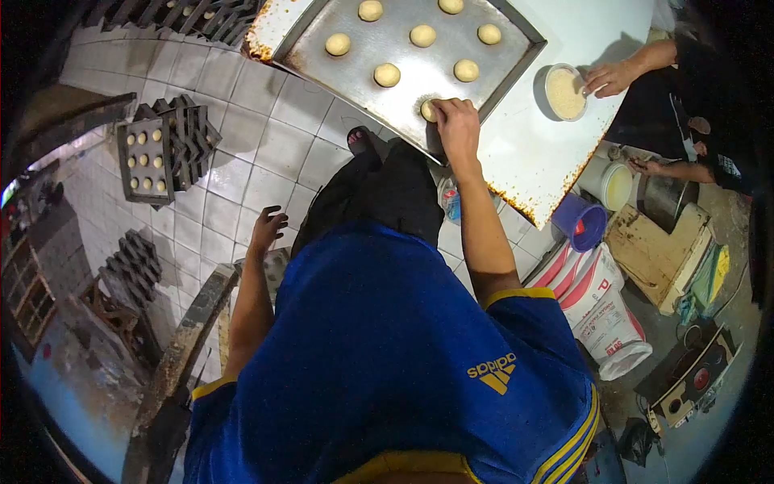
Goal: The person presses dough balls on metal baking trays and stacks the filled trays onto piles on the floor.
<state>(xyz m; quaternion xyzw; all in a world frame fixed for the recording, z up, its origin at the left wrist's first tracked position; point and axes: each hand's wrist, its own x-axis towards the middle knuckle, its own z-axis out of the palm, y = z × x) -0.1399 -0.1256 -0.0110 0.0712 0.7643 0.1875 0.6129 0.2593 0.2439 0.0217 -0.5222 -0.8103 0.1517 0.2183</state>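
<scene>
My right hand [458, 133] is at the near edge of a metal baking tray [355, 77], its fingers closed on a round dough ball [429, 111]. The ball touches or sits just above the tray surface; I cannot tell which. Several other pale dough balls, such as one dough ball [387, 75], rest spaced apart on the tray. My left hand [268, 228] hangs down at my left side, away from the tray, with fingers loosely apart and nothing in them.
Across the rusty-edged white table [532, 169], another person's hand [610, 79] touches a bowl of pale crumbs [565, 93]. Stacked trays [149, 161] stand on the tiled floor at left. A purple bucket [582, 223] and white sacks [601, 302] lie at right.
</scene>
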